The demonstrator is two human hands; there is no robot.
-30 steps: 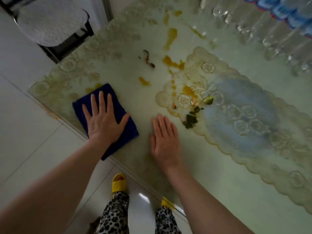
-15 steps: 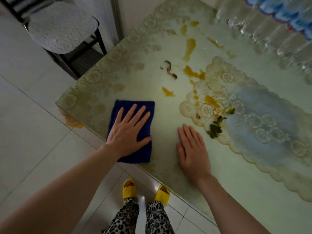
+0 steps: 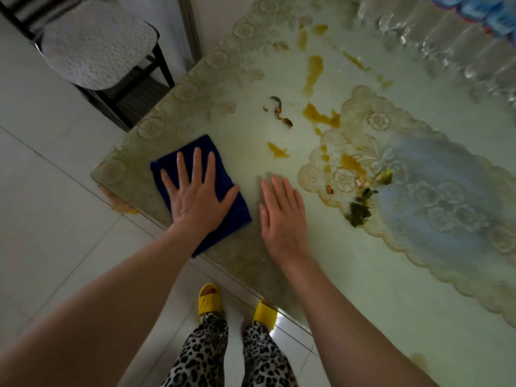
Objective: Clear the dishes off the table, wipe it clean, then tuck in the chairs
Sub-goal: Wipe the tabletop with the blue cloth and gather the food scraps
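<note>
Head view: left hand (image 3: pixel 199 202) presses flat, fingers spread, on the blue cloth (image 3: pixel 223 191) at the bench (image 3: pixel 391 289) near corner, having swept the cloth back toward that edge since a second ago. Right hand (image 3: pixel 283 219) lies flat, grip empty. Sauce stains (image 3: pixel 314 72) and food scraps (image 3: pixel 358 210) beyond remain; wiping has barely started. Chair (image 3: pixel 95 43) stands untucked.
</note>
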